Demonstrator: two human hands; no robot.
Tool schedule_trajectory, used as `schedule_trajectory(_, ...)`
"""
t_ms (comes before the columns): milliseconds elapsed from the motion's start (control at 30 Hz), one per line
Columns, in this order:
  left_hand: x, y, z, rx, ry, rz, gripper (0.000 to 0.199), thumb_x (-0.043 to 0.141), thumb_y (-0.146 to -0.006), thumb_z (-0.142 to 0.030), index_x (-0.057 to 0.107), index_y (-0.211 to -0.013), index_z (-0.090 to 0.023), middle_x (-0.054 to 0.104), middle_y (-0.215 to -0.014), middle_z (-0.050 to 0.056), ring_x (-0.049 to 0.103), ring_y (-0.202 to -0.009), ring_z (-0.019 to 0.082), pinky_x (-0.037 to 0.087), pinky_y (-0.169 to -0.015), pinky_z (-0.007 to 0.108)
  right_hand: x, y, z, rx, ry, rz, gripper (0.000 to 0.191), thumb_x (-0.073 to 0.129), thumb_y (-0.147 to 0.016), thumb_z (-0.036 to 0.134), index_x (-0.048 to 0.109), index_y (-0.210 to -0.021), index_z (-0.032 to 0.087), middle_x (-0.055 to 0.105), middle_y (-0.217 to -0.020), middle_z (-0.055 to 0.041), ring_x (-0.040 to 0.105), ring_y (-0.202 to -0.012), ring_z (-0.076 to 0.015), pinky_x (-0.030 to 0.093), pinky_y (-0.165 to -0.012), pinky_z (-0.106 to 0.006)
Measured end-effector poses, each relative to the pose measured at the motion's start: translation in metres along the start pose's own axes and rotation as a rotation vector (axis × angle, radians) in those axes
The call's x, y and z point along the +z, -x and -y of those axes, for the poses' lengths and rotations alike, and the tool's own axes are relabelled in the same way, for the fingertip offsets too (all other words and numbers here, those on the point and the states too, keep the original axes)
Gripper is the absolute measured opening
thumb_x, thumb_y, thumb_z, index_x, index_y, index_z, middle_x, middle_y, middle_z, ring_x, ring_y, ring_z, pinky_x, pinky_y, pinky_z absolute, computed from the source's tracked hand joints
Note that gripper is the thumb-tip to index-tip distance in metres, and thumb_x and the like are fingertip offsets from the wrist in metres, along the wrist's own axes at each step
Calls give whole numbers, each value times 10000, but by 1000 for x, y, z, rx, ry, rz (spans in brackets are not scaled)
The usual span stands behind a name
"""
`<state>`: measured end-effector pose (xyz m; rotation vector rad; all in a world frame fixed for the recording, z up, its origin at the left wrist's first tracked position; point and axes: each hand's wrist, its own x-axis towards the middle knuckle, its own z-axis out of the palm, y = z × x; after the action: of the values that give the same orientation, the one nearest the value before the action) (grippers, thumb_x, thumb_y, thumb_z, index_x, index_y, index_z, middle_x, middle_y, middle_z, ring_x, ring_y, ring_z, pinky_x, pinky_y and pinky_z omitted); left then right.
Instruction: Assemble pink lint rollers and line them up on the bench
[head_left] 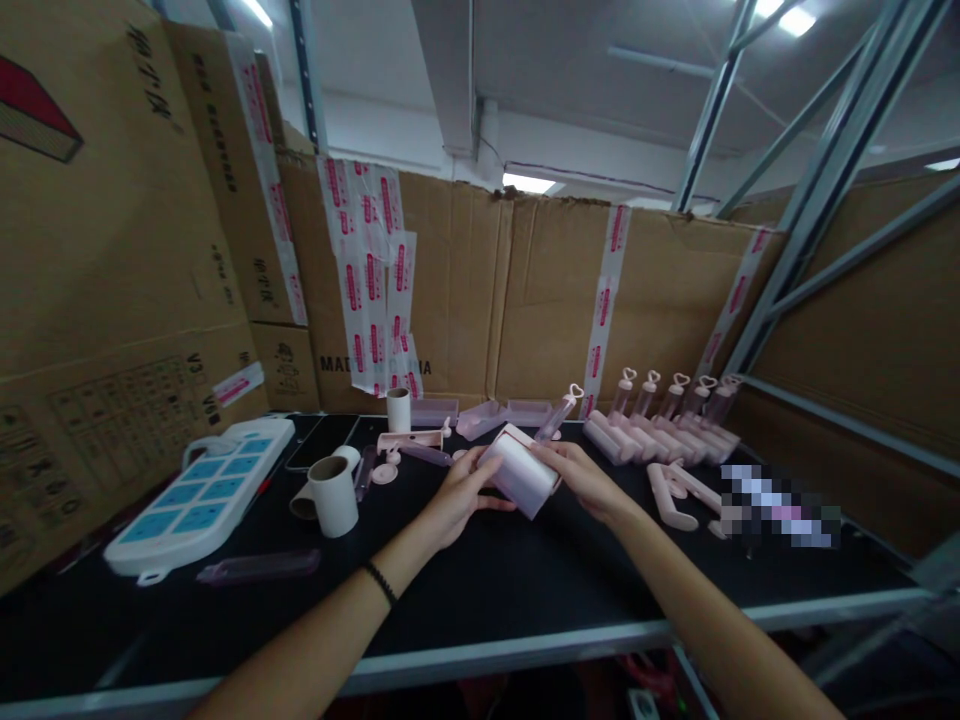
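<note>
Between my two hands is a pale pink and whitish housing (523, 478) with a smooth, rounded face, held tilted above the black tabletop. My left hand (463, 497) grips its left side, thumb on top and fingers underneath. On its right edge, my right hand (581, 478) is closed, its fingertips partly hidden. Just behind leans a clear tube with a heart-shaped top (561, 412); whether it joins the housing I cannot tell. Left of my left hand lie a pink slotted part (411, 440), a round pink cap (385, 473) and lavender translucent trays (480, 420).
White cardboard-cored rolls (334, 500) stand at left beside a power strip (199, 495) and a translucent lavender piece (259, 567). At right are several pink bodies with heart-topped tubes (660, 435) and loose pink handles (671, 500). Cardboard walls (465, 290) enclose the bench.
</note>
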<state>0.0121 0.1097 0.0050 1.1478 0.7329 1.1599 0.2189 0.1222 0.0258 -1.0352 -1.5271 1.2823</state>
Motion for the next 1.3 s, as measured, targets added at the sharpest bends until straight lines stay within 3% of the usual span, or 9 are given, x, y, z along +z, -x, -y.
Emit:
schedule_trajectory(167, 1, 0, 2, 74, 23, -24, 420, 688, -886, -453, 638, -1181, -159, 615, -1021, 111, 648, -890, 207, 607, -569, 273, 11, 0, 1, -4, -79, -32, 575, 671, -798, 667, 716, -964, 118, 682, -744, -27, 551, -625, -140, 384, -590, -247)
schedule_trajectory(333, 1, 0, 0, 105, 21, -48, 416, 703, -873, -444, 645, -1171, -159, 620, -953, 88, 634, -857, 190, 580, -545, 234, 16, 1, 1, -34, -39, -36, 579, 648, -813, 678, 711, -997, 132, 664, -730, -19, 537, -611, -145, 375, -557, -248)
schedule_trajectory(600, 3, -3, 3, 110, 78, -83, 385, 690, -874, -438, 637, -1126, -151, 605, -956, 83, 622, -845, 202, 593, -516, 278, 23, 5, 9, -19, -6, 44, 556, 640, -831, 666, 709, -954, 129, 672, -753, -34, 529, -619, -141, 374, -581, -248)
schedule_trajectory(767, 3, -2, 1, 124, 90, -64, 375, 692, -873, -426, 631, -1131, -161, 600, -971, 79, 618, -858, 201, 601, -537, 282, 25, 5, 9, -47, 23, 27, 568, 617, -850, 663, 713, -1030, 133, 697, -831, -49, 556, -693, -160, 402, -632, -259)
schedule_trajectory(933, 1, 1, -1, 185, 31, -28, 476, 691, -871, -431, 583, -1268, -192, 588, -1049, 83, 618, -832, 190, 605, -534, 293, 22, 6, 3, -93, 185, 72, 669, 425, -932, 710, 725, -1020, 118, 704, -825, -61, 599, -764, -194, 444, -717, -296)
schedule_trajectory(1033, 1, 1, 1, 188, 11, 1, 523, 702, -862, -423, 559, -1314, -202, 581, -1109, 102, 627, -870, 210, 620, -562, 316, 16, 7, -3, -150, 280, 132, 625, 516, -909, 679, 677, -1147, 125, 719, -919, -64, 630, -841, -215, 480, -756, -305)
schedule_trajectory(1167, 2, -3, 7, 156, -13, -36, 553, 736, -839, -386, 540, -1335, -238, 530, -1228, 123, 607, -1039, 266, 652, -678, 388, 2, 7, -13, -238, 469, 8, 560, 658, -855, 573, 658, -1193, 127, 714, -1100, -91, 646, -978, -255, 495, -871, -345)
schedule_trajectory(1300, -2, -6, 11, 134, -82, -107, 567, 743, -825, -395, 520, -1324, -244, 485, -1192, 107, 567, -1129, 282, 655, -728, 416, -26, 1, -25, -282, 811, -286, 522, 639, -873, 509, 644, -1216, 115, 696, -1154, -150, 647, -1050, -300, 479, -931, -385)
